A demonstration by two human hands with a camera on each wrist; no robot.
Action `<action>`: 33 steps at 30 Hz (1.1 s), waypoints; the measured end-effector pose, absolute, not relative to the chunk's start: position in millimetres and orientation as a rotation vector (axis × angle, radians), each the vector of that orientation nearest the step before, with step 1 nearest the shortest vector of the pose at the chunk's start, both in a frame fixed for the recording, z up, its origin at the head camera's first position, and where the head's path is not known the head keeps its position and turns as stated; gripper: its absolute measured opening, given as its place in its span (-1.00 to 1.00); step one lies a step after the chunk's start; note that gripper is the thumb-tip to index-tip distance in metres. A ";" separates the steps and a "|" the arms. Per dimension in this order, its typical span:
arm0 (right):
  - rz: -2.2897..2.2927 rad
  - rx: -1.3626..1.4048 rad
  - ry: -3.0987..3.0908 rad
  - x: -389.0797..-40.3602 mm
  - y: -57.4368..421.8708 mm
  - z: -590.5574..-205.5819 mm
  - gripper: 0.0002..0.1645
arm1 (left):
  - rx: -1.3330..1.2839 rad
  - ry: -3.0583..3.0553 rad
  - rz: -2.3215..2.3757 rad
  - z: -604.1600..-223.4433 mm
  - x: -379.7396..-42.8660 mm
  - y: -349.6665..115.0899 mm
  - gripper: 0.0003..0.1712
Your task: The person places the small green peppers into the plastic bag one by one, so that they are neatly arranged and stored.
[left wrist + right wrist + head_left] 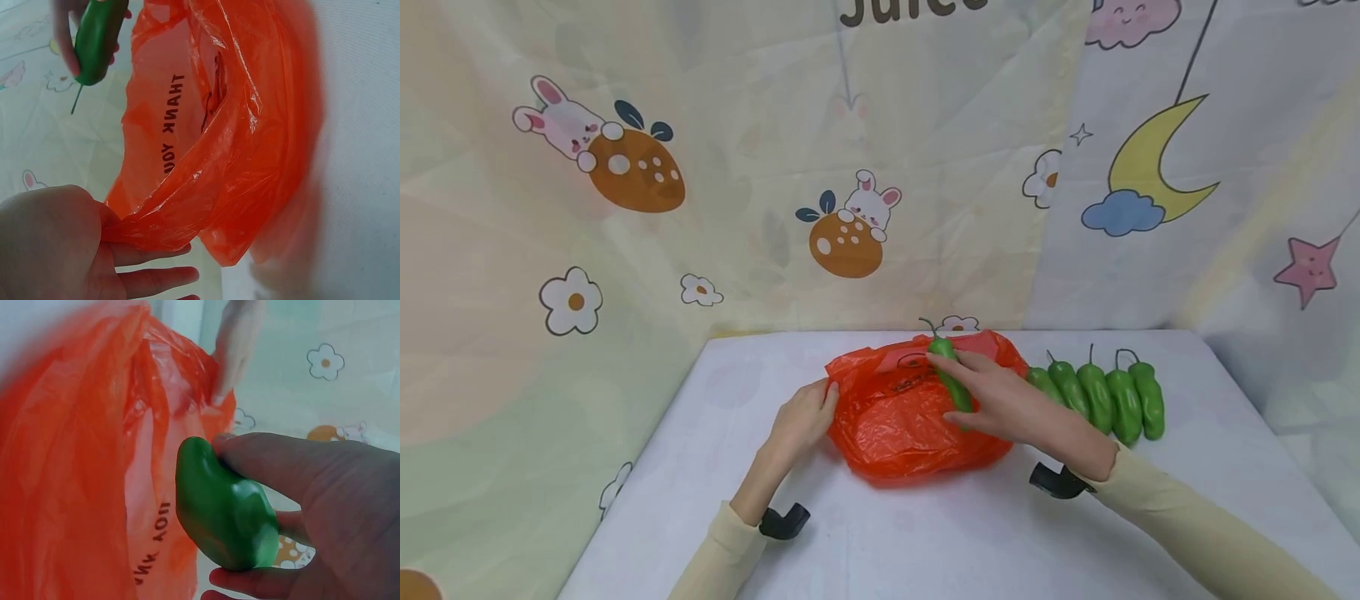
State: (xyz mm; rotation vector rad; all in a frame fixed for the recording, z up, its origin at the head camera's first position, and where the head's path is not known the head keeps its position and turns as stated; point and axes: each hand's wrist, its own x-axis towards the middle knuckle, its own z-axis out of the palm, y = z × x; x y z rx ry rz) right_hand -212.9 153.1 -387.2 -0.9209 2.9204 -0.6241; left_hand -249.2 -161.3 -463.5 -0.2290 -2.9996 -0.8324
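Note:
A red plastic bag (895, 425) with THANK YOU printed on it lies on the table, its mouth partly spread. My left hand (803, 417) pinches the bag's left rim between thumb and fingers, as the left wrist view (56, 244) also shows. Above the bag's right part, my right hand (1000, 396) grips a green pepper (951, 375) with its stem pointing up and away. In the right wrist view the pepper (222, 509) sits between thumb and fingers, close beside the bag (69, 475). What lies inside the bag is hidden.
Several more green peppers (1097, 392) lie in a row to the right of the bag, partly behind my right hand. The white table (880, 542) ends at a printed cloth backdrop (760, 167) at the back and sides.

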 end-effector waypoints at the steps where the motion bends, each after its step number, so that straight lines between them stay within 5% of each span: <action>1: -0.615 -0.918 2.925 -213.4 150.9 -388.9 0.03 | -0.229 -3.002 -0.831 -463.5 -249.4 -161.4 -0.63; 33: -0.530 -0.552 2.810 -224.5 100.2 -441.2 0.00 | -0.227 -3.017 -0.835 -464.7 -250.1 -159.7 -0.64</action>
